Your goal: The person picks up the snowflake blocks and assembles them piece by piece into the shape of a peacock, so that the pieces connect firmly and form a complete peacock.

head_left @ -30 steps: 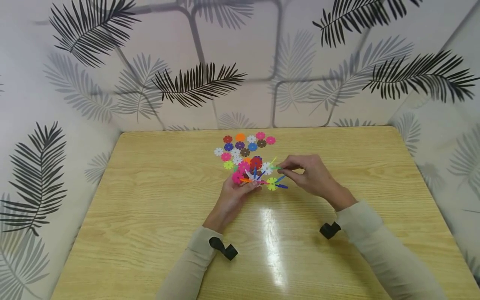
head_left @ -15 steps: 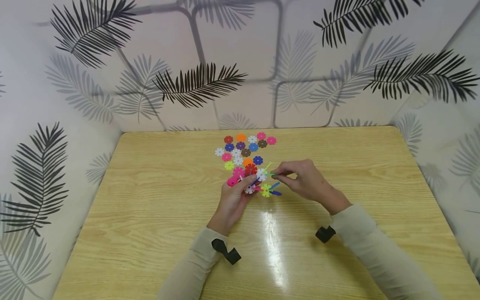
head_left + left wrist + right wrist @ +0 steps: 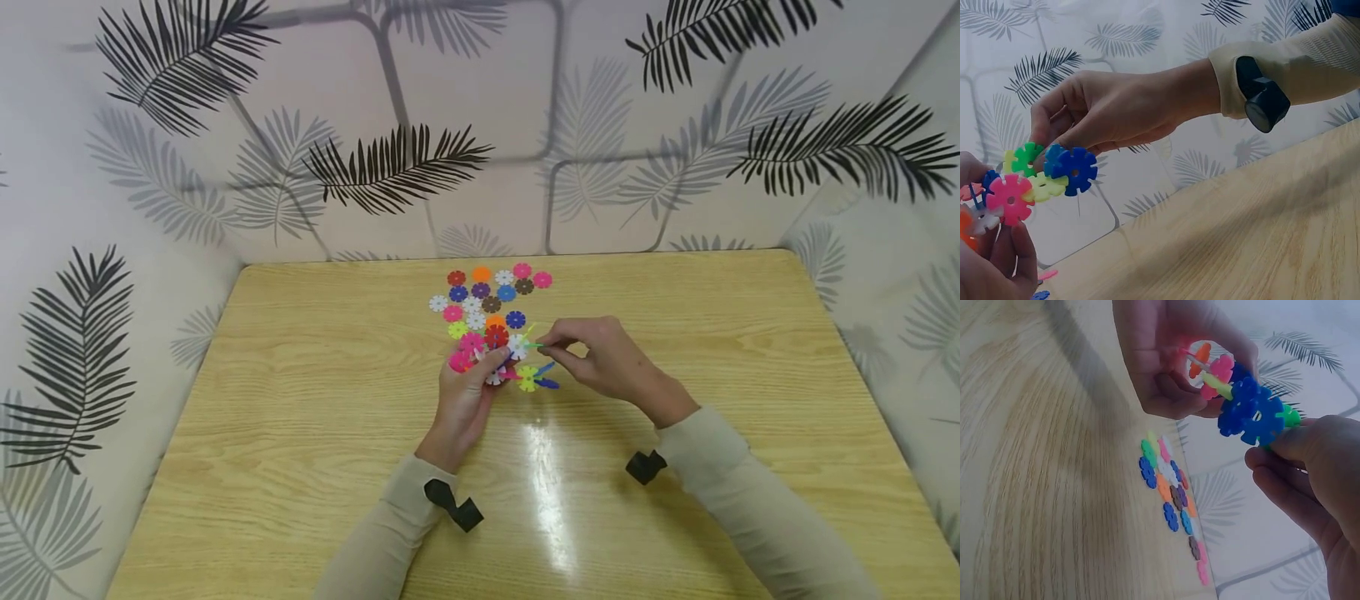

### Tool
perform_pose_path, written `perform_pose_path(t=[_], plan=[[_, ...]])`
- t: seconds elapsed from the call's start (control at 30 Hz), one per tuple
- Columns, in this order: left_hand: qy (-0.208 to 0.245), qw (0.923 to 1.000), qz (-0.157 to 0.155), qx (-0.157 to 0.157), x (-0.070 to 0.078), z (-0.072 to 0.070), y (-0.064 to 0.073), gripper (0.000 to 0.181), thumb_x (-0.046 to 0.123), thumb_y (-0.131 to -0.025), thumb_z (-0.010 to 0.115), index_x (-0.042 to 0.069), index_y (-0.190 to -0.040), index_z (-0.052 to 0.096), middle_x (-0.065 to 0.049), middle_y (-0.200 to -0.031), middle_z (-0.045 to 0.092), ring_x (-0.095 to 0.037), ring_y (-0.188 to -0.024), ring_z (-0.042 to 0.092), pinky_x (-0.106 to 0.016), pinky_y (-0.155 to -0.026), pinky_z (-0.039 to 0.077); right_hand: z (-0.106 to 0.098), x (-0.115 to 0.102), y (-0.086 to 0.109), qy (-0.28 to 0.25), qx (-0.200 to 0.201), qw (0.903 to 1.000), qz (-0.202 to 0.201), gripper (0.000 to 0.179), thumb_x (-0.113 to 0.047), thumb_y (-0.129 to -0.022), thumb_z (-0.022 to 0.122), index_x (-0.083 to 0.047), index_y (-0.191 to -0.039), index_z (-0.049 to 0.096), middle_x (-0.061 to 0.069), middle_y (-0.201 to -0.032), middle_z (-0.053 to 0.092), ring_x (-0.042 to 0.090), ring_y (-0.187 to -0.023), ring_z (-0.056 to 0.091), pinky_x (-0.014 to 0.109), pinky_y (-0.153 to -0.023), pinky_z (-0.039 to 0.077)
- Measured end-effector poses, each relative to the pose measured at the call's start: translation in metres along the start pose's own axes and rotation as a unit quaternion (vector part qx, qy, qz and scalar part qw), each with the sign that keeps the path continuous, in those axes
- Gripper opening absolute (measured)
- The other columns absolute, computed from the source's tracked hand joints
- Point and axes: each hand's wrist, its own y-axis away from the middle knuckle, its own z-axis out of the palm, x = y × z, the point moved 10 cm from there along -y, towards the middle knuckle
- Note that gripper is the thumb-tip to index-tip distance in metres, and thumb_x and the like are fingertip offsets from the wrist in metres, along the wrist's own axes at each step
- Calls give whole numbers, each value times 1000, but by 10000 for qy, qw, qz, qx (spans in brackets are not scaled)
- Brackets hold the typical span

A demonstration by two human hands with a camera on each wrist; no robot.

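Observation:
My left hand grips a cluster of interlocked, notched flower-shaped plastic discs, its thumb lying across the top. Pink, red, white, yellow-green and blue discs show in the cluster; a yellow-green disc at its right side carries two blue ones. On that same side my right hand pinches a green disc between thumb and fingers, close to a white disc. In the right wrist view, blue discs hide much of the green one. Whether its slot is engaged, I cannot tell.
Several loose discs in mixed colours, such as a brown one, lie flat beyond the hands towards the back of the wooden table. Behind the table's back edge stands a wall with a leaf pattern.
Both hands have shifted slightly left and towards the person with the cluster. The left thumb now lies over the discs. A loose dark blue disc behind has come into view.

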Motion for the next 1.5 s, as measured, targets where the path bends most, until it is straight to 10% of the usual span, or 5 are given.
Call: perform_pose_path(t=[0.83, 1.5], plan=[[983, 9942, -70, 429, -10, -1, -1, 16, -4, -101, 69, 9, -95, 77, 0, -88, 77, -11, -79, 72, -22, -75, 60, 8, 5, -4, -105, -41, 9999, 118, 14, 7, -93, 82, -3, -102, 80, 8, -97, 84, 20, -88, 82, 33, -81, 68], [638, 9978, 174, -82, 6, 5, 3, 29, -1, -102, 68, 2, -131, 68, -1, -114, 77, -13, -99, 72, -27, -96, 61, 2, 3, -9, -351, 146, 9990, 240, 16, 7, -93, 82, -4, -105, 83, 10, -102, 85, 22, -90, 84, 33, -82, 68]])
